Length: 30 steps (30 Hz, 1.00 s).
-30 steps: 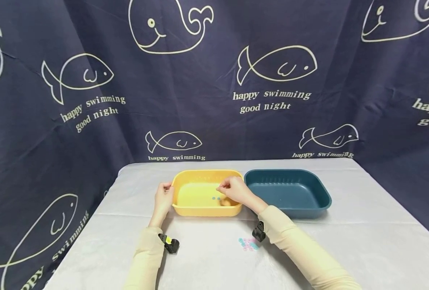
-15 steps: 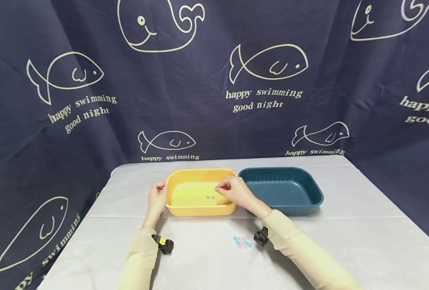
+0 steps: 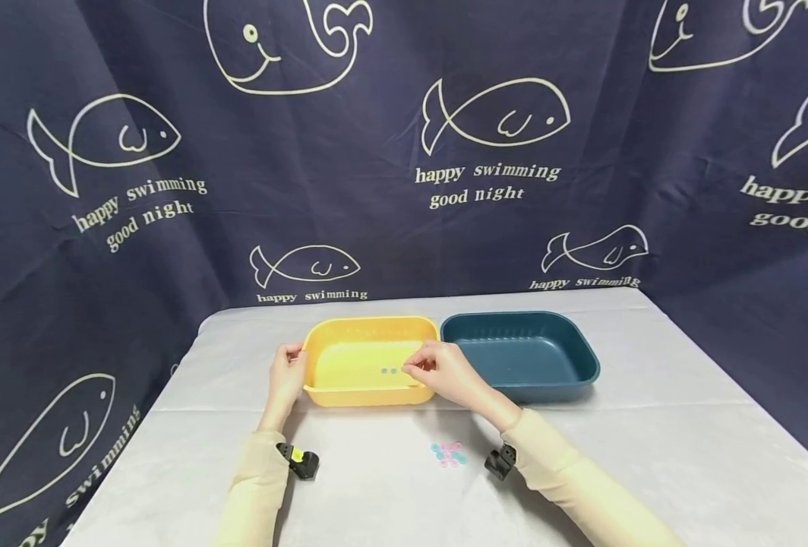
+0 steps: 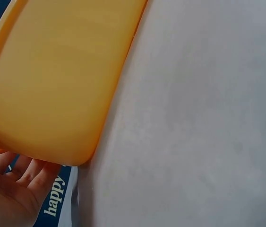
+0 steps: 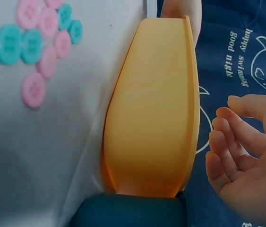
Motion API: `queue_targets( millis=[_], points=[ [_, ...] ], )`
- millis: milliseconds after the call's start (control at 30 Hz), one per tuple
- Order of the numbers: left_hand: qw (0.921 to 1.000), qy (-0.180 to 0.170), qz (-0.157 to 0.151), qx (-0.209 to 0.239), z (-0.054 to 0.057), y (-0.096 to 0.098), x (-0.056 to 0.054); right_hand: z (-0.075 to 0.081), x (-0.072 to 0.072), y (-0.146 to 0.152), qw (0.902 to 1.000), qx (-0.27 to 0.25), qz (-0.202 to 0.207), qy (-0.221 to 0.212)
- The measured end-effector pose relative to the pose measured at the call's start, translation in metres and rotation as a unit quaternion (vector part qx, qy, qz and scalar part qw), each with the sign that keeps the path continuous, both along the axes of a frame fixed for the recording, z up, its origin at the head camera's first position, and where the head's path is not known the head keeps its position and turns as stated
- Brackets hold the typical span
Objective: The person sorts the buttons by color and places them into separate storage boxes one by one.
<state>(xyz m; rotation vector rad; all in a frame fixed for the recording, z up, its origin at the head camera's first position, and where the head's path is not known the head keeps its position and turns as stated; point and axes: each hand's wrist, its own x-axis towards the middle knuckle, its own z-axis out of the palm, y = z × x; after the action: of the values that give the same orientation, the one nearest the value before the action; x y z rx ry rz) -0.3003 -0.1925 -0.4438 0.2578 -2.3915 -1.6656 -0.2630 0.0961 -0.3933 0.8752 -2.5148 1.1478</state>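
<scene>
A yellow bin (image 3: 370, 398) stands on the table. My left hand (image 3: 286, 380) holds its left end; in the left wrist view the fingers (image 4: 40, 176) lie against the outside wall and the thumb is hidden. Over the bin's right half is my right hand (image 3: 448, 374), thumb and forefinger tips together. A small bluish button (image 3: 405, 369) seems to show at those fingertips, though the right wrist view does not show it. Left of them, two blue buttons (image 3: 384, 371) lie side by side on the bin floor.
A dark blue bin (image 3: 520, 361) stands at the yellow bin's right end. In front on the white cloth lies a cluster of several pink buttons (image 5: 33, 90) and turquoise buttons (image 5: 8, 44). A dark curtain (image 3: 377, 190) hangs behind the table.
My right hand has lowered slightly inside the yellow bin, its fingertips closer to the two blue buttons. My left hand stays at the bin's end. The whole view has shifted a little.
</scene>
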Motion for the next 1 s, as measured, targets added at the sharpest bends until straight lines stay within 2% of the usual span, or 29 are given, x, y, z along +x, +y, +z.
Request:
queue_targets(
  millis=[367,1000],
  points=[
    [0.9999,0.000,-0.003,-0.015,0.000,-0.003,0.000,-0.002,0.018,0.010,0.9997,-0.005,0.023,-0.009],
    [0.9999,-0.010,-0.006,-0.013,0.002,-0.001,0.002,-0.016,0.033,0.022,0.9972,0.009,0.074,-0.005]
  ],
)
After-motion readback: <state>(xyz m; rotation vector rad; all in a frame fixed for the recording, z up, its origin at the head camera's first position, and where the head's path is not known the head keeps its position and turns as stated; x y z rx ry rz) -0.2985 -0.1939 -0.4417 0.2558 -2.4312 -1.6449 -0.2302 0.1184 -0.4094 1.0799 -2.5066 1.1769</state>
